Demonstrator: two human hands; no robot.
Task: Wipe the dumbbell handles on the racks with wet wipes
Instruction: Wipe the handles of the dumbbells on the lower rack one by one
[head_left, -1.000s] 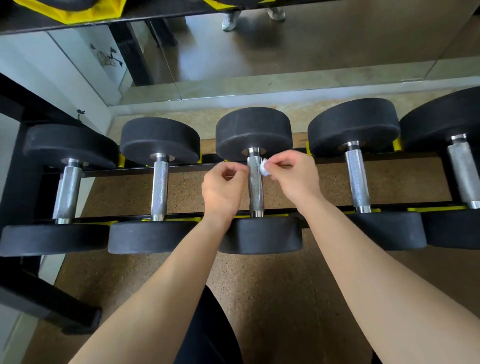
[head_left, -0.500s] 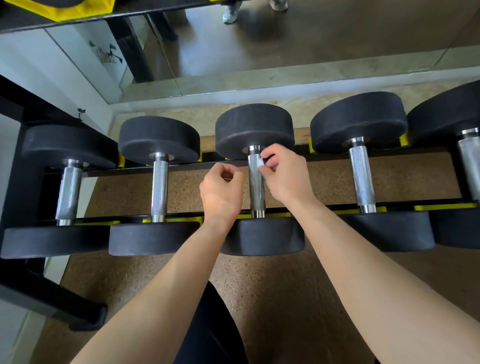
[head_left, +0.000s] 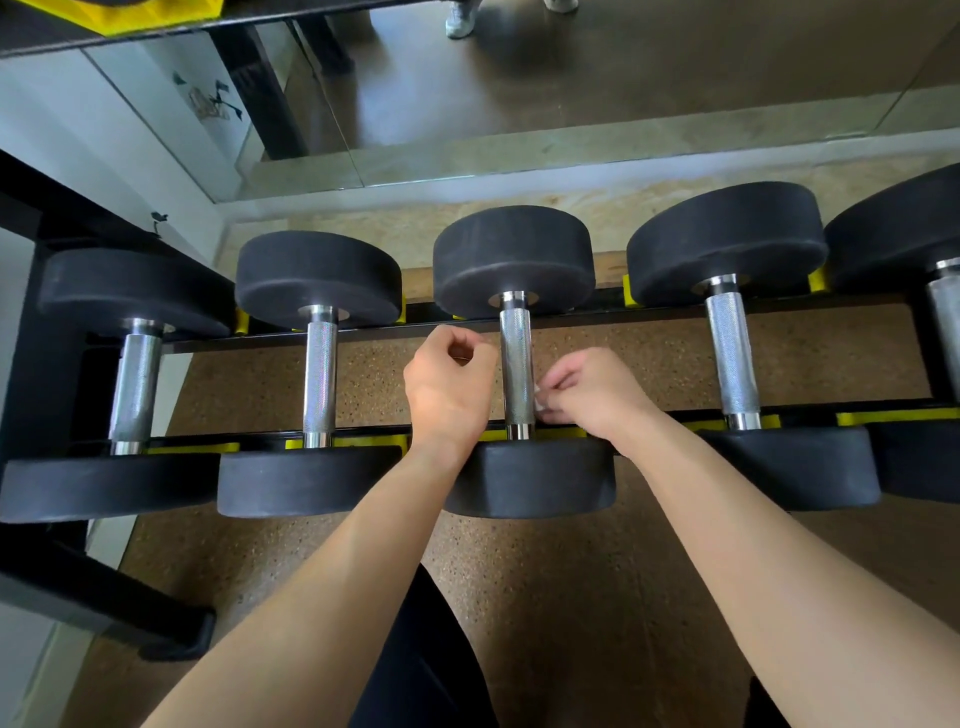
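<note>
The right hand (head_left: 592, 397), pinching a small white wipe (head_left: 540, 404) against the centre handle (head_left: 517, 374), has slid from the handle's far end down to its near end. The left hand (head_left: 449, 387) stays curled just left of the handle, nothing visible in its fingers. This stroke looks nearly complete; the neighbouring handles (head_left: 730, 353) probably still await wiping.

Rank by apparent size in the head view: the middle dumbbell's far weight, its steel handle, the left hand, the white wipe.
1. far weight
2. left hand, though it is nearer the camera
3. steel handle
4. white wipe, only a sliver showing in the right hand
</note>
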